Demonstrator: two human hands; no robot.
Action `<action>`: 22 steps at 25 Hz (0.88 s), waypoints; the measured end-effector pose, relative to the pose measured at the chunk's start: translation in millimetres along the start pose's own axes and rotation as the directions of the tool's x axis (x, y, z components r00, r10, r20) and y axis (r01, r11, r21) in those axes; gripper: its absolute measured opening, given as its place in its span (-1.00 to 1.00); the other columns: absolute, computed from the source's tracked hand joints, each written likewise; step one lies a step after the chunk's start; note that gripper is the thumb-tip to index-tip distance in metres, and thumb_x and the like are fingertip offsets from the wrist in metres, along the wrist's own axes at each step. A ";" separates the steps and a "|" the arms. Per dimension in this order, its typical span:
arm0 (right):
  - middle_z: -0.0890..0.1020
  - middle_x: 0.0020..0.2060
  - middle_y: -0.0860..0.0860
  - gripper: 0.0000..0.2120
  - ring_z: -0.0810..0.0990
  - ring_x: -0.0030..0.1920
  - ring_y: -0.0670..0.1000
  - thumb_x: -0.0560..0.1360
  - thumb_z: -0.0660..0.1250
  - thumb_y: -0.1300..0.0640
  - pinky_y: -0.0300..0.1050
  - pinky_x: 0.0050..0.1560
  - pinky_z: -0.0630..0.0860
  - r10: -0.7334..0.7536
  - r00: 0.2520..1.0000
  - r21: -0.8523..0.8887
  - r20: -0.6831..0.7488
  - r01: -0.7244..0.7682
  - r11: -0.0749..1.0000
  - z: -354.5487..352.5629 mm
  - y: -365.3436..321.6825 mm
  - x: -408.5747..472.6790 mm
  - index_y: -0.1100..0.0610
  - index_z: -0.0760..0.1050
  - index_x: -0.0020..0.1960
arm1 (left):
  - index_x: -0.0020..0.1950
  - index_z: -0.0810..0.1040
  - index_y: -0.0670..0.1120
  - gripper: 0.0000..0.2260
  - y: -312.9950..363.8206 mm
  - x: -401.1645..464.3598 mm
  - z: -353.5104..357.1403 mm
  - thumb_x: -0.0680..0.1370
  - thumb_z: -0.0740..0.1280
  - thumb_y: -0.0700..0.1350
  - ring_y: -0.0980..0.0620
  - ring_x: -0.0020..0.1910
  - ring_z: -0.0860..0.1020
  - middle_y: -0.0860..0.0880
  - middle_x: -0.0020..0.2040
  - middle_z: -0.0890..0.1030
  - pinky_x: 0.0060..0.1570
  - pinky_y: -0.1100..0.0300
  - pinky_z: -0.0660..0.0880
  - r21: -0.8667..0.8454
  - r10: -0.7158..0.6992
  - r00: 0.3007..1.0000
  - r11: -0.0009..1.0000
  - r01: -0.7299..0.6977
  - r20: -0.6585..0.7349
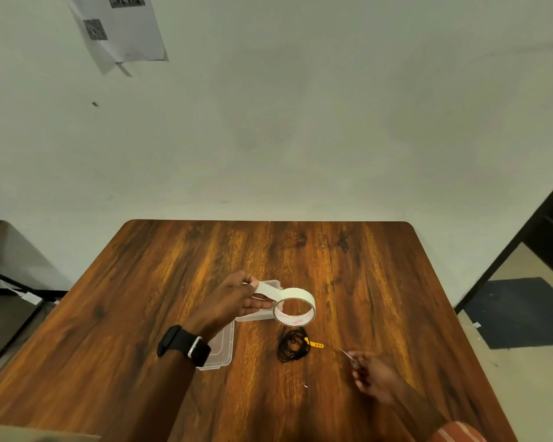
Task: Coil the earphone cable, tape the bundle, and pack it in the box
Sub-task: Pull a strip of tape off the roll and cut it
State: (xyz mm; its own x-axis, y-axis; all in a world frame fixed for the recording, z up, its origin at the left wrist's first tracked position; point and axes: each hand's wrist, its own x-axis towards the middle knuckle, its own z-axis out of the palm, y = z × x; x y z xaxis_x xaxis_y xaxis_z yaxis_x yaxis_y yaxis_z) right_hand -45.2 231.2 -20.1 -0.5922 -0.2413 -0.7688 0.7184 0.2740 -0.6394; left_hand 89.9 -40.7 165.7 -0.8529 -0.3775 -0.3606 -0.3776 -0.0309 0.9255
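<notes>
A white tape roll (296, 306) hangs above the wooden table (173, 282), with a short strip pulled out to the left. My left hand (233, 301) pinches the end of that strip and also supports the roll with its lower fingers. The black earphone cable (292, 345) lies coiled on the table just below the roll, with a yellow strap (315, 343) at its right side. My right hand (369, 374) is to the right of the coil and grips small metal scissors (348, 355), tips pointing up-left. The clear plastic box (270, 315) sits behind my left hand, partly hidden.
A clear lid (222, 349) lies on the table under my left wrist, which wears a black watch. The table's right edge drops to a floor with a dark mat (517, 314). Dark frame bars stand at the left and right.
</notes>
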 end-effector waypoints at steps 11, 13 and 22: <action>0.60 -0.31 0.04 -0.77 0.49 -0.36 -0.06 0.54 0.19 0.40 -0.21 -0.42 0.39 -0.386 0.880 0.425 0.277 0.248 0.870 62.8 -58.1 -95.1 0.13 0.51 0.01 | 0.14 0.45 -0.22 -0.84 1.6 8.0 10.8 0.67 0.14 -0.18 -0.09 -0.03 0.71 -0.13 0.03 0.70 0.21 -0.14 0.52 -0.018 -0.023 0.999 1.000 0.023 -0.041; 0.58 -0.28 0.08 -0.71 0.51 -0.29 -0.02 0.55 0.12 0.34 -0.14 -0.33 0.47 -0.455 0.829 0.445 0.324 0.291 0.847 68.7 -60.6 -109.0 0.19 0.57 0.13 | 0.14 0.45 -0.21 -0.85 1.8 6.2 12.8 0.67 0.13 -0.19 -0.08 -0.03 0.70 -0.12 0.01 0.70 0.22 -0.14 0.52 -0.019 -0.031 0.999 0.999 0.030 -0.043; 0.65 0.16 0.25 -0.56 0.68 0.06 0.15 0.43 0.23 0.47 -0.03 0.04 0.66 -0.433 0.728 0.472 0.531 0.169 0.865 72.2 -68.7 -135.8 0.30 0.49 0.29 | 0.20 0.43 -0.22 -0.80 10.8 8.5 16.5 0.67 0.13 -0.14 -0.07 0.01 0.69 -0.17 0.11 0.65 0.18 -0.07 0.55 0.033 0.056 0.998 0.998 -0.055 -0.024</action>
State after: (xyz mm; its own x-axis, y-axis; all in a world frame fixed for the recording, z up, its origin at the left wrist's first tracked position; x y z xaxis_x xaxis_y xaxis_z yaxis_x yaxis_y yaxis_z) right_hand 12.3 178.0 129.0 -0.5481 -0.7891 -0.2773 0.6935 -0.2435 -0.6780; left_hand 72.7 -29.0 170.7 -0.8638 -0.4007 -0.3054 -0.3419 0.0209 0.9395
